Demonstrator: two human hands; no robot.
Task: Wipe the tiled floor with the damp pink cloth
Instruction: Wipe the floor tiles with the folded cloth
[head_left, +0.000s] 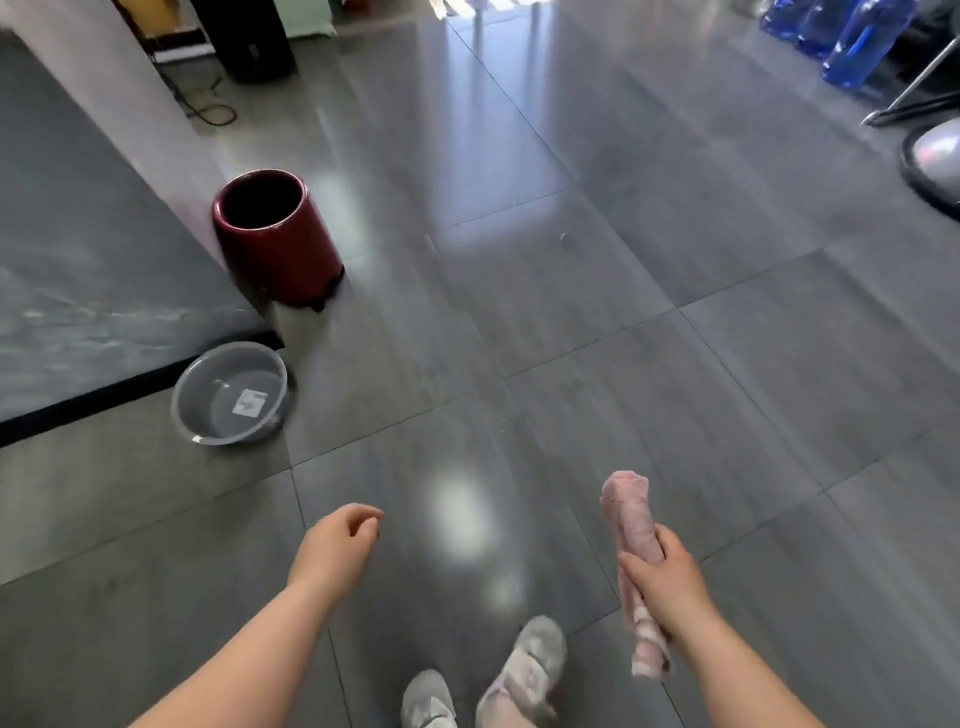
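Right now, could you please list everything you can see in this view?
pink cloth: one, rolled, held above the floor
tiled floor: grey, glossy
basin: one, clear grey, left, by the platform edge
bin: one, dark red, beyond the basin
water bottles: several, blue, far right
cable: black, far left
slippers: two, grey, bottom centre
left hand: empty, loosely curled
right hand: gripping the cloth

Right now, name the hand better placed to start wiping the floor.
Right. The right hand already grips the rolled pink cloth above the tiled floor; the left hand is empty.
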